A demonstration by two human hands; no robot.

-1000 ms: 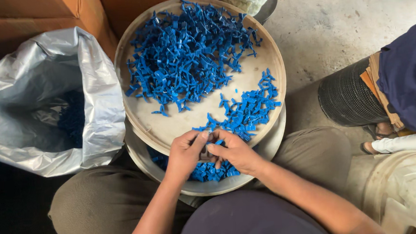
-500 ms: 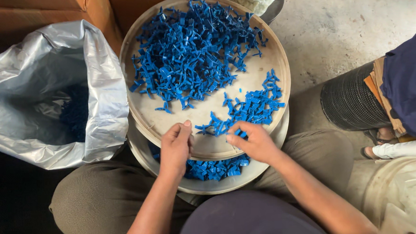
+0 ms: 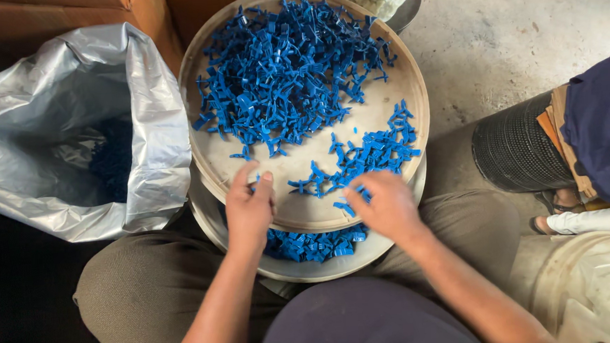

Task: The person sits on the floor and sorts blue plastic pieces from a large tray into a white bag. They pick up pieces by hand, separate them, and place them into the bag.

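Head view, looking down at a lap. Round tan tray (image 3: pixel 412 82) rests across the knees, stacked on a grey metal basin (image 3: pixel 392 236) that peeks out below its near rim.

Big heap of small blue plastic clips (image 3: pixel 286 75) fills the far half of the tray. A smaller loose bunch of clips (image 3: pixel 367 158) lies on the right side, near the front. More blue clips sit in the basin (image 3: pixel 312 244), under the tray's near edge, between the two hands.

Left hand (image 3: pixel 249 210): lies on the near rim of the tray, palm down, fingers (image 3: pixel 253 178) extended and close together, not curled round anything. Tips just beside a few stray clips at the heap's near edge. Nothing visibly held.

Right hand (image 3: pixel 387 203): at the near-right rim, fingers bent down onto the near end of the small bunch, touching the clips. Back of the hand hides the tips; cannot tell whether a clip is pinched.

Hands are near each other, apart, with bare tray between.

Left of the tray: open silver plastic bag (image 3: pixel 143 131), touching the tray's left side, dark blue pieces inside, deep in shadow. Cardboard box (image 3: pixel 67 10) behind it. Right: another person's knee in dark ribbed cloth (image 3: pixel 516 146) on concrete floor (image 3: pixel 520 35). Pale bucket (image 3: pixel 589 289) at bottom right.
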